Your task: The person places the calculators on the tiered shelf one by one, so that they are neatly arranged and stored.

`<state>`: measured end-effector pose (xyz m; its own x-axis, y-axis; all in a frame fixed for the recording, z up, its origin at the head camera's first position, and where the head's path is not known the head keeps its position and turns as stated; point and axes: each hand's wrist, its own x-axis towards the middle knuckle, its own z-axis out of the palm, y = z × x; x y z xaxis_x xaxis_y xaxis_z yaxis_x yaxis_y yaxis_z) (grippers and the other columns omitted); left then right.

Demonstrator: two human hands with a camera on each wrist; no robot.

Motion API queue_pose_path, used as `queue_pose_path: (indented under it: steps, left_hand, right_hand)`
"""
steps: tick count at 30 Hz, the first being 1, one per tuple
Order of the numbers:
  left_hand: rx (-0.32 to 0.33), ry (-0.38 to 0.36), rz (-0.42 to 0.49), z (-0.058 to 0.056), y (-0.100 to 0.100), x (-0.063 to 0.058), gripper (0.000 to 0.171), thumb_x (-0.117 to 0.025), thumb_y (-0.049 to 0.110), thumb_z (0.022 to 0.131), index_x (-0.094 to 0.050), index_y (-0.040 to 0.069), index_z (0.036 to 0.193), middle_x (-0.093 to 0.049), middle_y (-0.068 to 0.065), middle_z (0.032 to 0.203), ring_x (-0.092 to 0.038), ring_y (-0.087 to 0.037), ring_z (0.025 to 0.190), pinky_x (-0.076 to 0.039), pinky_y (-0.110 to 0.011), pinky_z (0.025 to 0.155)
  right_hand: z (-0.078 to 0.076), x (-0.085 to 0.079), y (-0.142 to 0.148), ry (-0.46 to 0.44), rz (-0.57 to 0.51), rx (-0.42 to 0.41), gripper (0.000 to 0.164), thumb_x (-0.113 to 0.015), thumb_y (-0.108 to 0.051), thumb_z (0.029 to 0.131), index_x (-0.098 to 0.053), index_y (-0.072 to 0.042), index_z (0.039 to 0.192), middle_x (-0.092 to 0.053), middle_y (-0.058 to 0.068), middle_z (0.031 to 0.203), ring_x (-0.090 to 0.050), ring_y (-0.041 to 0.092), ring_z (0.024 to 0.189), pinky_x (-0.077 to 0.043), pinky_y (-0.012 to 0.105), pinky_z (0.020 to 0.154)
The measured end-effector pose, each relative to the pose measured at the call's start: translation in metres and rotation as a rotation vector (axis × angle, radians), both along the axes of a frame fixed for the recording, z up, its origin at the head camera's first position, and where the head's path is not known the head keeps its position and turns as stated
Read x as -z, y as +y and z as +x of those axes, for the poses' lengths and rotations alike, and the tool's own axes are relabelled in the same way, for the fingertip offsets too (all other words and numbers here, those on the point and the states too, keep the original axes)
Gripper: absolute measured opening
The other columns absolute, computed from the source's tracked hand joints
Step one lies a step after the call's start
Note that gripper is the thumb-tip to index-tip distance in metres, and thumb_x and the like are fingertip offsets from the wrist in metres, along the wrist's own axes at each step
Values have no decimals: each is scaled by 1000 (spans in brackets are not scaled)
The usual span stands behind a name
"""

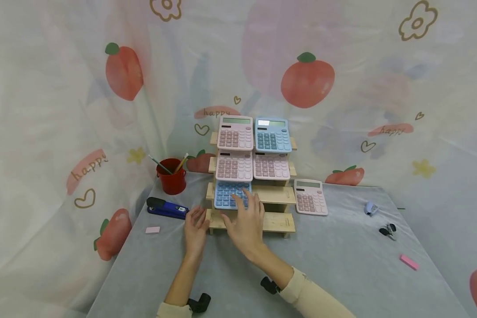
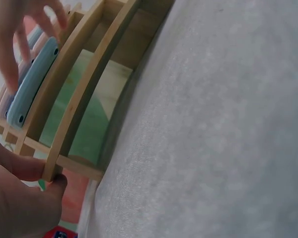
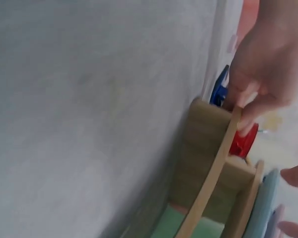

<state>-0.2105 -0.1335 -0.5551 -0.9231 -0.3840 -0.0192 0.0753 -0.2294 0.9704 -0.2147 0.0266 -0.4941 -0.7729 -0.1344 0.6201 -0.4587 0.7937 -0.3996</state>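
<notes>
A stepped wooden rack (image 1: 280, 221) carries pink and blue calculators on its steps. My left hand (image 1: 196, 229) pinches the left end of the lowest step between thumb and fingers; the left wrist view shows this hand (image 2: 20, 186) at the board's corner. Over the blue calculator (image 1: 224, 194) on the second step from the bottom, my right hand (image 1: 248, 225) reaches with its fingers spread. Whether its fingertips touch the keys is unclear. Only the fingertips of the right hand (image 3: 295, 176) show in the right wrist view.
Beside the rack, a pink calculator (image 1: 311, 197) leans at the right. Leftward are a red pencil bucket (image 1: 172, 181), a blue stapler (image 1: 167, 209) and a pale eraser (image 1: 153, 230). Farther right lie a small light-blue stapler (image 1: 370, 208), black clips (image 1: 388, 231) and a pink eraser (image 1: 409, 262).
</notes>
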Motion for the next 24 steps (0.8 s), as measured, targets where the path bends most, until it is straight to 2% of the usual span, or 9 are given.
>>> queue_pose_path:
  steps: [6,12,16,20,24]
  left_hand:
    - [5,-1,-7,-1,2,-1,58,-53,-19,98,-39,-1,151,-45,-27,153,-44,-40,146,-45,-44,112]
    - [15,-6,-4,1,1,-1,58,-53,-18,99,-36,-2,152,-44,-27,155,-43,-38,147,-42,-45,114]
    - [16,-15,1,2,0,0,58,-54,-17,99,-36,-2,152,-43,-26,155,-43,-37,148,-42,-44,114]
    - [21,-13,7,2,-1,1,59,-54,-17,99,-37,-2,152,-43,-26,155,-43,-37,147,-43,-42,113]
    - [31,-9,5,1,0,0,60,-54,-17,99,-35,-2,154,-42,-26,155,-42,-37,148,-45,-38,112]
  right_hand:
    - [3,3,53,40,-47,-55,55,-94,-25,78,-70,-7,124,-57,19,143,-49,50,136,-40,66,111]
    - [-3,12,116,11,-108,-62,50,-90,-16,81,-68,-2,123,-58,22,139,-51,48,135,-43,62,110]
    - [-11,20,155,-3,-146,-22,48,-87,-14,83,-68,1,124,-59,23,137,-54,44,130,-45,61,107]
    - [-28,27,190,-5,-149,54,47,-85,-11,84,-67,5,125,-60,25,135,-56,46,127,-45,62,105]
    - [-46,32,217,-92,-103,154,54,-83,-16,86,-62,8,130,-53,30,140,-51,51,128,-43,65,104]
